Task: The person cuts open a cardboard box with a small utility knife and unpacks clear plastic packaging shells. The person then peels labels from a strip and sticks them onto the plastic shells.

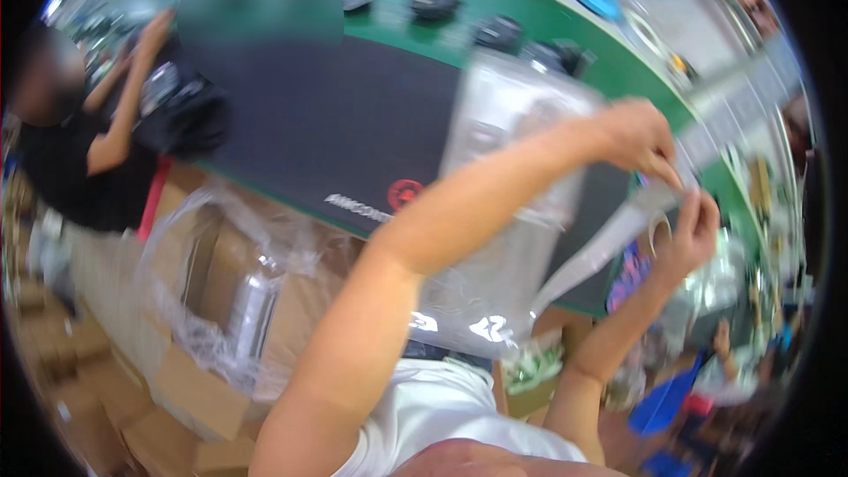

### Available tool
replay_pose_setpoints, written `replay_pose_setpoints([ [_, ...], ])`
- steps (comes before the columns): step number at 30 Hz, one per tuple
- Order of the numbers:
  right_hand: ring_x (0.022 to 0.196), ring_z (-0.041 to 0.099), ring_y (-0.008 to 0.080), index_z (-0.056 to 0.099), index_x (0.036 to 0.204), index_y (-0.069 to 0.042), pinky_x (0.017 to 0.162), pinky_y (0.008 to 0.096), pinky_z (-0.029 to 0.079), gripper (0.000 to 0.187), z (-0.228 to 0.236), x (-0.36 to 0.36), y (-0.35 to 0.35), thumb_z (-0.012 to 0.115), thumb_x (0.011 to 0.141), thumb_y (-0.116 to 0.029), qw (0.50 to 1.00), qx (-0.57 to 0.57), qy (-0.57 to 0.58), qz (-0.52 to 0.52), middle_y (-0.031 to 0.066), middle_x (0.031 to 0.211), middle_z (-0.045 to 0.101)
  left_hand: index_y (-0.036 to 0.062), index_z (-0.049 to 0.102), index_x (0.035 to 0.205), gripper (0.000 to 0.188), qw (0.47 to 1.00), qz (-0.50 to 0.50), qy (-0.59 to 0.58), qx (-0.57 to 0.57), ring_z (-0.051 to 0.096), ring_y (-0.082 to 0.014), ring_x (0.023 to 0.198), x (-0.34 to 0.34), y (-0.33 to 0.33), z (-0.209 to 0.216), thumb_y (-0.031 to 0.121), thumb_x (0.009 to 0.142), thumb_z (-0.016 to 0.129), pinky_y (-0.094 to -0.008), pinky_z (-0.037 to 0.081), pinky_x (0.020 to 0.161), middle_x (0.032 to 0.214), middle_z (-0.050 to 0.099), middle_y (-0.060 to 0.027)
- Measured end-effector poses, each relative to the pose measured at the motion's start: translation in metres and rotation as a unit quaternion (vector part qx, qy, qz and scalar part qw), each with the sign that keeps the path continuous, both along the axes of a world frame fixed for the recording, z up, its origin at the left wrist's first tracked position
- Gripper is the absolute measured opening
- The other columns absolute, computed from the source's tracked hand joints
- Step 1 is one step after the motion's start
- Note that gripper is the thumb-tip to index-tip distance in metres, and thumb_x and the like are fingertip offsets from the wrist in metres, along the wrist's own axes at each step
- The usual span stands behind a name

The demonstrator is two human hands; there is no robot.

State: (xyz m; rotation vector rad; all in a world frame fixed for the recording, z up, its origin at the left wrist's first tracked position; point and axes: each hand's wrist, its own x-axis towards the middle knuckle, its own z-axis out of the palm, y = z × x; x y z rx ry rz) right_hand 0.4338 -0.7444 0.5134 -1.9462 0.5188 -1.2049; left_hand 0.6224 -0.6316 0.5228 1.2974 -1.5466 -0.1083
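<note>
My left hand (634,137) reaches across the table to the right and pinches a long, pale, see-through strip (733,119). Close below it, my right hand (687,240) grips the same strip between thumb and fingers. One part of the strip, marked off in rectangles, stretches to the upper right; a narrower tail (594,256) hangs toward the lower left. Under my left forearm lies a large clear plastic bag (495,269), its near end overhanging the table's front edge. What is inside the bag is blurred.
A dark mat (353,115) covers much of the green table (402,44). Several black objects (435,5) stand along its far side. A roll (660,234) sits beside my right hand. An open carton (221,278) lined with plastic stands front left. A co-worker (75,137) handles a black bag (185,115).
</note>
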Motion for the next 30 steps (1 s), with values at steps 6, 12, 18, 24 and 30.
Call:
replay_pose_setpoints([
  [6,0.070,0.050,0.0040,0.062,0.096,-0.001,0.061,0.0179,0.038,0.007,-0.001,0.017,0.011,0.066,0.093,-0.005,0.992,-0.057,-0.114,-0.007,0.0002,0.084,0.059,0.0035,0.076,0.086,0.058,0.987,-0.008,0.120,0.106,0.067,-0.0161,0.066,0.012,-0.023,-0.017,0.059,0.090,0.058,-0.0290,0.051,0.062,0.073,0.070,-0.0078],
  [12,0.063,0.051,0.0119,0.061,0.084,-0.001,0.057,0.0220,0.040,0.011,-0.024,-0.035,0.100,0.071,0.079,-0.001,0.964,0.055,-0.001,0.259,0.0070,0.076,0.059,0.0015,0.073,0.104,0.075,0.983,-0.036,0.169,0.067,0.070,-0.0193,0.080,0.011,-0.034,-0.034,0.068,0.094,0.040,-0.0300,0.052,0.079,0.103,0.073,-0.0106],
  [18,0.054,0.040,0.0073,0.064,0.078,-0.003,0.048,0.0231,0.031,0.012,-0.095,-0.030,0.107,0.076,0.078,-0.004,0.943,0.100,0.210,0.240,0.0010,0.067,0.055,-0.0127,0.067,0.102,0.076,0.966,-0.104,0.228,0.056,0.067,-0.0172,0.069,0.007,-0.035,-0.043,0.059,0.098,0.043,-0.0288,0.053,0.067,0.084,0.069,-0.0135],
  [24,0.055,0.052,0.0150,0.066,0.079,-0.003,0.052,0.0294,0.042,0.013,-0.114,-0.038,0.073,0.077,0.078,-0.010,0.948,0.116,0.210,0.207,0.0068,0.070,0.061,-0.0042,0.071,0.108,0.068,0.947,-0.101,0.296,0.074,0.061,-0.0130,0.073,0.003,-0.090,-0.082,0.057,0.100,0.042,-0.0286,0.052,0.068,0.087,0.069,-0.0100],
  [30,0.063,0.064,0.0268,0.061,0.083,-0.008,0.056,0.0360,0.049,0.018,-0.127,-0.062,0.026,0.075,0.079,-0.018,0.974,0.031,0.162,0.154,0.0080,0.072,0.063,0.0009,0.066,0.122,0.066,0.978,-0.031,0.162,0.129,0.061,-0.0128,0.085,-0.022,-0.130,-0.065,0.050,0.105,0.027,-0.0277,0.048,0.082,0.108,0.070,-0.0078],
])
